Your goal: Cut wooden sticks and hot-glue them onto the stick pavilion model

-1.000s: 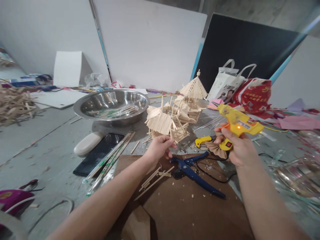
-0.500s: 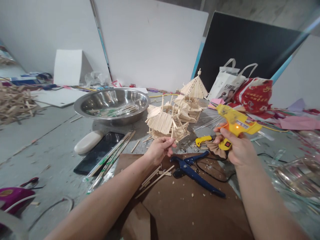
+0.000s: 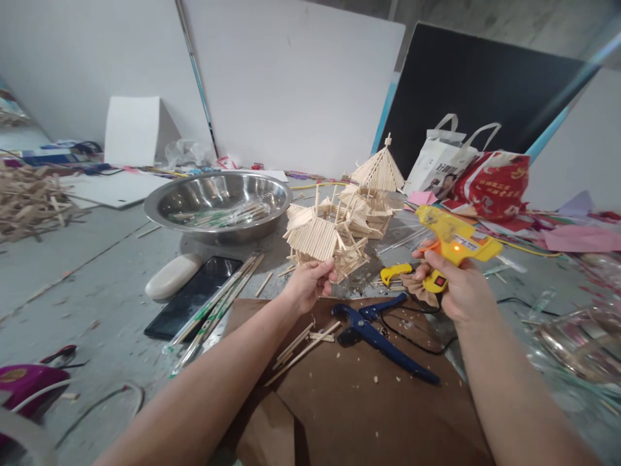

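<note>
Stick model and hot-glue gun, seen from above. The hexagonal-looking stick model (image 3: 313, 236), with slatted roof panels and bare uprights, stands on the grey work surface (image 3: 116, 259) beyond the brown sheet (image 3: 383, 414), between the steel basin (image 3: 151, 210) and the glue gun. Behind it rises a pointed stick roof (image 3: 381, 169).

The left hand (image 3: 308, 285) is drawn into a pinch at the model's near side; whether a stick is caught between the fingertips cannot be told. The right hand (image 3: 463, 288) is wrapped around the yellow hot-glue gun (image 3: 451, 239), nozzle towards the models (its lamp glows orange, suggesting that it is powered).

Nearer lie the blue-handled cutter (image 3: 388, 346) and loose cut sticks (image 3: 305, 349).

Likely sources of trouble, by judgement: a hot nozzle brought close to the pinching fingers could burn them; a nudge from the left wrist could crack thin joints or skew the roof panels; surplus glue could string across the slats. The black cable (image 3: 439, 353), running beside the cutter, might snag on it and jerk the gun. The yellow-handled knife (image 3: 395, 273), just beside the model, could nick a reaching hand if its blade is exposed.
</note>
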A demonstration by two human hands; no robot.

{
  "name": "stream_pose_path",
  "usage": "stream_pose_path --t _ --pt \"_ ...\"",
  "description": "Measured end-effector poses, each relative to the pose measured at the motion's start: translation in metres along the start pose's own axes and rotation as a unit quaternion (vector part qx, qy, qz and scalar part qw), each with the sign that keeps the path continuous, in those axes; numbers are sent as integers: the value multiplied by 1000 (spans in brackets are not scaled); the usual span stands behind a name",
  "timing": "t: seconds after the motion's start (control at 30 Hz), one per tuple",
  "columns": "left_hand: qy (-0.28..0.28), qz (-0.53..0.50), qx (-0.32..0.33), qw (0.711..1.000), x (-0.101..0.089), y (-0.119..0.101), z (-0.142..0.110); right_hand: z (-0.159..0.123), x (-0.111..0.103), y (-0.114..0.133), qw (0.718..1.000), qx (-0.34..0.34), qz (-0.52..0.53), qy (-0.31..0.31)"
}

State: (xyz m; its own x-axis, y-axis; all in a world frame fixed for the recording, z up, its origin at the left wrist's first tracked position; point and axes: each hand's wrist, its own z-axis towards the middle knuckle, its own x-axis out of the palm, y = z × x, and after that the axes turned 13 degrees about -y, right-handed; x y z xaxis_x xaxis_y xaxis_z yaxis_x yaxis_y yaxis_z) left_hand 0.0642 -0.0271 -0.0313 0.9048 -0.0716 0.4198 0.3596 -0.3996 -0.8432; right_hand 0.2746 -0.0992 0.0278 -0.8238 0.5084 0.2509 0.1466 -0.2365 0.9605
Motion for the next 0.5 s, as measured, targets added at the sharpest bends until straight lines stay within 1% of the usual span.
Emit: stream_pose_path --t 0.2,0.5 --pt "15 0 -17 1000 -2 -1 3 0 0 -1 1000 1 2 6" --pt "16 0 -11 1000 -1 -2 1 0 -1 -1 1000 -13 -7 7"
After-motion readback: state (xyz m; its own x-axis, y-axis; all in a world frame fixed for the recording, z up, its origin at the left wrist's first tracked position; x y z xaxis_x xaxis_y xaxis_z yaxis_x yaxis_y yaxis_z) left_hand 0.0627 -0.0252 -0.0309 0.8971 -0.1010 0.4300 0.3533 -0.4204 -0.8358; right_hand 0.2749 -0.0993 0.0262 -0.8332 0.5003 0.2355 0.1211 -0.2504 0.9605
